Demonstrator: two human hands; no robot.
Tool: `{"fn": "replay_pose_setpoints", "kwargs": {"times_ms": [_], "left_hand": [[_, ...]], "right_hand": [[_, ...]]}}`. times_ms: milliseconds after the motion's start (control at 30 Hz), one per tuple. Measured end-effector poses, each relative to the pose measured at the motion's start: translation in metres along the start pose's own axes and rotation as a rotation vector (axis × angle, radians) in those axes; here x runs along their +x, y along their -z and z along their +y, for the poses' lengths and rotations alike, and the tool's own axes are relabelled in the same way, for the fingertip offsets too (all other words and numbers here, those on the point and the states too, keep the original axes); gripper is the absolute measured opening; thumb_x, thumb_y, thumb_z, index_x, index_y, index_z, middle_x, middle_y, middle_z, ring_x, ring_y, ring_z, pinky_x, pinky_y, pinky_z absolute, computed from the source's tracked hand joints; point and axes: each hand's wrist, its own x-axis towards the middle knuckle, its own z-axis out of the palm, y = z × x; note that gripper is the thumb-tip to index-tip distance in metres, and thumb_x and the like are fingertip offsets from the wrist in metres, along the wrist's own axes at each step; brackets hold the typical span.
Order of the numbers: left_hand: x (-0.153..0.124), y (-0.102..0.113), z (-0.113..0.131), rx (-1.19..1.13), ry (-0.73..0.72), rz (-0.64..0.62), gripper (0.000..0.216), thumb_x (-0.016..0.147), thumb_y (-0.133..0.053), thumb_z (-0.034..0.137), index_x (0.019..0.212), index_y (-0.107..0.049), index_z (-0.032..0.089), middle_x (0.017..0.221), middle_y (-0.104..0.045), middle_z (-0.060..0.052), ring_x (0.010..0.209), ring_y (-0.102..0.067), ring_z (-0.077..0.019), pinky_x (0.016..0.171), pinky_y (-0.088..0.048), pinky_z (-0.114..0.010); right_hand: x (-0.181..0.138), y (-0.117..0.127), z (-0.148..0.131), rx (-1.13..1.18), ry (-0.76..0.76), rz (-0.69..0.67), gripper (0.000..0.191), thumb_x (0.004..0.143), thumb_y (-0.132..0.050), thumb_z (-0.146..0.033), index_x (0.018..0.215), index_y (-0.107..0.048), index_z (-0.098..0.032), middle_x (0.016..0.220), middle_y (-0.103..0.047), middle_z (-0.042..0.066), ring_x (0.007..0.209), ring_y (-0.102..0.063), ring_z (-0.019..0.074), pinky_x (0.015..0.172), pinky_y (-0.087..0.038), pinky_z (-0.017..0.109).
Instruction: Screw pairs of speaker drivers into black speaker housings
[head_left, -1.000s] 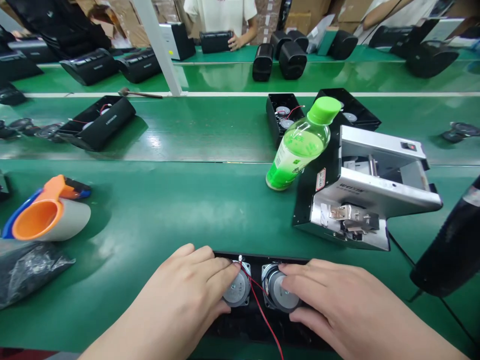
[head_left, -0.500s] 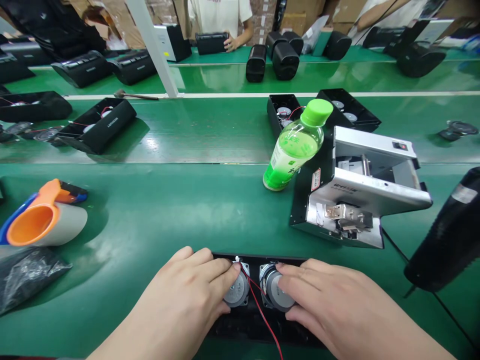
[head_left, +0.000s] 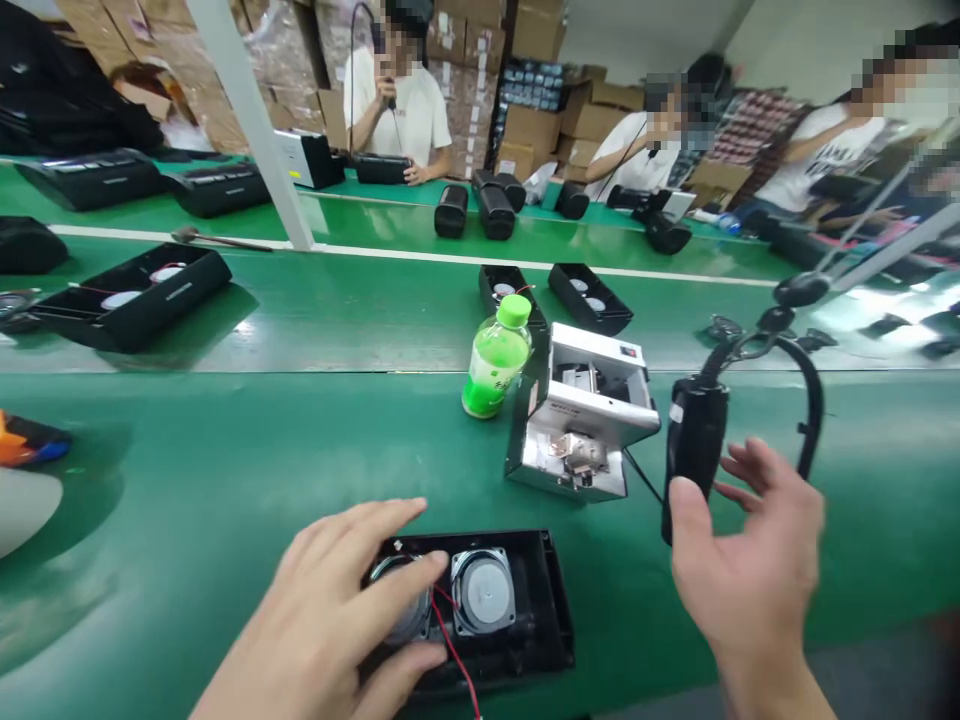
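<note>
- The right hand [head_left: 750,560] has left the right speaker [head_left: 482,590] and now hangs spread, fingers apart, just beside the black hanging tool [head_left: 694,450], not gripping it.
- The left hand [head_left: 337,620] stays flat on the left speaker [head_left: 401,605], fingers loosely spread, pinching nothing.
- The black case [head_left: 544,610] lies on the counter [head_left: 225,470], near its front edge.
- The right speaker now lies uncovered; seating looks finished, and the tool is likely wanted next.

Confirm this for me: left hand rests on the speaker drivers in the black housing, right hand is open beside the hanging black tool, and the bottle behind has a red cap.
Wrong on the cap. The head view shows the bottle with a green cap, not red. The rest holds: the left hand rests on the speaker drivers in the black housing, and the right hand is open beside the hanging black tool.
</note>
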Motion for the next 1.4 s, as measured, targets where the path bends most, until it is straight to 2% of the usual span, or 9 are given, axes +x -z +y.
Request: {"fn": "replay_pose_setpoints", "kwargs": {"times_ms": [67,133,267,467,633,733,1000,1200,1400], "left_hand": [[0.016,-0.01,0.014,0.007,-0.047,-0.105,0.043,0.098,-0.076,0.028,0.14,-0.071,0.036,0.167,-0.057,-0.009,0.148,-0.059,-0.039,0.117,-0.053,-0.063],[0.033,-0.017,0.028,0.0,-0.041,-0.243,0.042,0.096,-0.079,0.027,0.137,-0.075,0.033,0.165,-0.06,-0.01,0.147,-0.061,-0.0413,0.119,-0.052,-0.071],[0.053,-0.026,0.04,-0.053,0.074,-0.463,0.05,0.09,-0.089,0.032,0.138,-0.076,0.033,0.161,-0.064,-0.011,0.144,-0.063,-0.043,0.12,-0.05,-0.075],[0.055,-0.03,0.039,-0.095,0.159,-0.496,0.056,0.082,-0.096,0.032,0.135,-0.078,0.029,0.157,-0.067,-0.01,0.143,-0.062,-0.0409,0.122,-0.048,-0.07],[0.057,-0.03,0.039,-0.136,0.16,-0.474,0.049,0.084,-0.094,0.034,0.131,-0.079,0.032,0.154,-0.068,-0.008,0.141,-0.063,-0.0393,0.122,-0.048,-0.067],[0.056,-0.031,0.038,-0.14,0.135,-0.468,0.047,0.084,-0.094,0.037,0.129,-0.079,0.033,0.151,-0.07,-0.009,0.138,-0.065,-0.0392,0.121,-0.049,-0.066],[0.055,-0.036,0.032,-0.16,0.093,-0.418,0.06,0.078,-0.099,0.046,0.131,-0.08,0.024,0.146,-0.072,-0.014,0.131,-0.068,-0.0403,0.122,-0.048,-0.066],[0.054,-0.033,0.038,-0.175,0.114,-0.394,0.053,0.083,-0.097,0.048,0.128,-0.079,0.028,0.142,-0.072,-0.01,0.13,-0.067,-0.037,0.121,-0.048,-0.063],[0.055,-0.031,0.039,-0.158,0.123,-0.421,0.044,0.087,-0.094,0.045,0.125,-0.079,0.029,0.14,-0.071,-0.008,0.13,-0.066,-0.0356,0.121,-0.046,-0.062]], "right_hand": [[0.011,-0.004,0.017,0.03,-0.106,-0.184,0.079,0.099,-0.073,-0.057,0.163,-0.048,-0.02,0.138,-0.068,0.023,0.122,-0.071,0.0444,0.099,-0.061,0.067],[0.021,-0.005,0.029,0.149,-0.184,-0.363,0.065,0.102,-0.07,-0.059,0.154,-0.055,-0.022,0.109,-0.077,0.013,0.093,-0.079,0.0325,0.081,-0.068,0.051],[0.036,0.006,0.031,0.516,-0.216,-0.589,0.046,0.102,-0.073,-0.055,0.135,-0.061,-0.025,0.087,-0.073,0.003,0.069,-0.074,0.0195,0.064,-0.066,0.033],[0.056,0.014,-0.024,0.946,-0.217,-0.481,0.058,0.088,-0.079,-0.076,0.118,-0.055,-0.033,0.078,-0.057,-0.005,0.061,-0.061,0.016,0.056,-0.06,0.032],[0.078,0.006,-0.084,1.06,-0.193,-0.412,0.082,0.086,-0.054,-0.1,0.134,-0.06,-0.034,0.07,-0.064,-0.003,0.05,-0.056,0.0184,0.045,-0.049,0.033],[0.081,-0.006,-0.103,1.097,-0.115,-0.395,0.074,0.08,-0.072,-0.094,0.12,-0.062,-0.033,0.06,-0.059,-0.006,0.048,-0.055,0.0189,0.05,-0.053,0.036],[0.062,-0.037,-0.102,1.083,0.149,-0.463,0.076,0.075,-0.068,-0.101,0.103,-0.06,-0.031,0.061,-0.064,-0.007,0.045,-0.056,0.0182,0.046,-0.05,0.033],[0.065,-0.038,-0.103,1.108,-0.115,-0.5,0.086,0.069,-0.069,-0.104,0.115,-0.066,-0.032,0.059,-0.066,-0.006,0.045,-0.052,0.0182,0.045,-0.047,0.032],[0.055,-0.019,-0.094,1.102,-0.144,-0.527,0.074,0.096,-0.042,-0.095,0.132,-0.063,-0.034,0.062,-0.062,-0.003,0.046,-0.052,0.0181,0.046,-0.048,0.034]]}}
